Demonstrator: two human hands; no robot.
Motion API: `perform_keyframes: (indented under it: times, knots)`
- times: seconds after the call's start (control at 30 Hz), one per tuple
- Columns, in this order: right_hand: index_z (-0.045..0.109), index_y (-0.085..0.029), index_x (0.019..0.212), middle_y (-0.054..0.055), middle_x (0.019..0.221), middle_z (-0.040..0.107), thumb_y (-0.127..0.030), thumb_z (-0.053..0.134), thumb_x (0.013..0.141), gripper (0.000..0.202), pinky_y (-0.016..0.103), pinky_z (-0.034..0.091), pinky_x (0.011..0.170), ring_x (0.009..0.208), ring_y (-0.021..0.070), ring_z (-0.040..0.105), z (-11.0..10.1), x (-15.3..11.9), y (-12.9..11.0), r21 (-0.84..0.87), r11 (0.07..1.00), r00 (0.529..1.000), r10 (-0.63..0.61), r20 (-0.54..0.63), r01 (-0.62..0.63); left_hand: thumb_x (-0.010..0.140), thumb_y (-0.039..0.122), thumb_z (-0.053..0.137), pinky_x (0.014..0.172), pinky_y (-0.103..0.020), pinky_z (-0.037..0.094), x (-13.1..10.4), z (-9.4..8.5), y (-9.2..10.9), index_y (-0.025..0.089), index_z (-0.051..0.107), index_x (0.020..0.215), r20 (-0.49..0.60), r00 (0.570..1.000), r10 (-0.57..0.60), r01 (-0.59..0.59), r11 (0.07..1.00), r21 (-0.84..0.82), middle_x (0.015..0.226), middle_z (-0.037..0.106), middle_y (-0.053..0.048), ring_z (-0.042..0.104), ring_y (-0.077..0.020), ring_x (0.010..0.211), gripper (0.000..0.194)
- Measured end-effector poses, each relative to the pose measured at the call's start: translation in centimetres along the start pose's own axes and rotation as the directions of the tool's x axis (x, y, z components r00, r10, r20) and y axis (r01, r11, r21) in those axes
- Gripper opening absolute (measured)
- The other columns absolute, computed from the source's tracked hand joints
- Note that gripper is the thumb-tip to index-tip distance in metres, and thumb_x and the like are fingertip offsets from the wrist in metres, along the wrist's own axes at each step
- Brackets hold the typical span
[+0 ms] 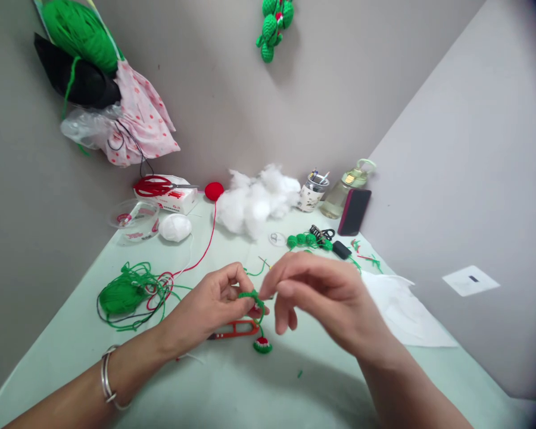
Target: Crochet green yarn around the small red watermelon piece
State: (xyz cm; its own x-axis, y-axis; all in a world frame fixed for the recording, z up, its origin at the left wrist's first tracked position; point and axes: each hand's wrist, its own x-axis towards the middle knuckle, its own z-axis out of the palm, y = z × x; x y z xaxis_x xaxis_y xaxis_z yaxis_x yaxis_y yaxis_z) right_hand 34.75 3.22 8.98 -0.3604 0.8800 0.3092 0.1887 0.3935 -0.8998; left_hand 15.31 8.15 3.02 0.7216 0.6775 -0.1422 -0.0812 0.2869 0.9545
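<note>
My left hand point(218, 301) pinches a small green crocheted piece point(251, 296) between thumb and fingers above the table. From it a green strand runs down to a small red, white and green crocheted watermelon slice point(262, 344). Close on the right is my right hand point(324, 298), its index fingertip at the crocheted piece's edge and its thumb apart. I see nothing held in it, though its inner fingers are partly hidden. Orange thread snips point(239, 329) lie under the left hand's fingers.
On the left lies a tangled green yarn ball point(122, 292), with a white yarn ball point(175, 227) behind. White stuffing point(259, 199), a red yarn ball point(214, 191), red scissors point(156, 186) on a box, a pen jar point(311, 195), a bottle point(337, 196) and a phone point(354, 213) line the back.
</note>
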Motion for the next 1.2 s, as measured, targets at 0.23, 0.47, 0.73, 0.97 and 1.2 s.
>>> perform_keyframes:
  times: [0.23,0.47,0.73,0.97,1.2]
  knots:
    - [0.059,-0.021,0.086,-0.007,0.064,0.058,-0.029,0.059,0.099,0.014,0.031,0.061,0.076,0.057,0.0087,0.065,-2.6,0.8,-0.2,0.452,0.891,0.957,0.098,-0.273,0.038,0.078,0.014,0.063,0.071,-0.026,0.044,-0.2,0.1,0.1,0.021,0.042,0.075,-0.027,0.999,0.023,-0.019,0.988,0.153,0.080,0.053,0.003,0.058,-0.0150,0.086,0.022]
    - [0.062,-0.024,0.082,-0.008,0.063,0.041,-0.023,0.059,0.096,0.014,0.046,0.052,0.104,0.052,0.0081,0.046,-5.7,0.6,-0.2,0.199,0.944,0.758,-0.074,-0.648,0.262,0.079,0.018,0.065,0.065,-0.023,0.040,0.0,-0.5,-0.2,0.020,0.046,0.077,-0.019,1.000,0.019,-0.015,0.985,0.171,0.080,0.058,0.003,0.052,-0.0096,0.070,0.018]
    - [0.066,-0.023,0.090,-0.004,0.067,0.055,-0.020,0.060,0.095,0.008,0.046,0.055,0.097,0.063,0.0127,0.060,-5.5,0.4,0.4,-0.079,0.974,0.726,-0.211,-0.654,0.211,0.086,0.027,0.072,0.059,-0.022,0.047,0.3,-0.6,-0.1,0.020,0.055,0.088,-0.046,0.999,0.006,-0.005,1.000,0.022,0.065,0.066,0.005,0.060,-0.0090,0.059,0.019]
    - [0.069,-0.023,0.091,0.002,0.088,0.067,-0.022,0.062,0.095,0.008,0.029,0.050,0.072,0.080,0.0147,0.063,-4.8,-0.1,0.4,-0.460,0.888,0.991,-0.062,-0.118,0.001,0.085,0.023,0.074,0.079,-0.025,0.053,-0.1,-0.5,0.4,0.019,0.062,0.088,-0.082,0.993,0.087,-0.085,0.996,0.032,0.092,0.067,0.002,0.067,-0.0110,0.081,0.013]
    - [0.069,-0.024,0.094,0.001,0.089,0.056,-0.016,0.056,0.099,0.016,0.025,0.041,0.065,0.076,0.0111,0.056,-3.6,-0.1,0.9,-0.678,0.726,0.994,-0.072,0.087,0.112,0.093,0.026,0.065,0.095,-0.035,0.051,-0.6,-0.3,0.6,0.022,0.064,0.099,-0.034,0.993,0.115,-0.111,0.990,0.091,0.107,0.063,0.000,0.065,-0.0159,0.099,0.007]
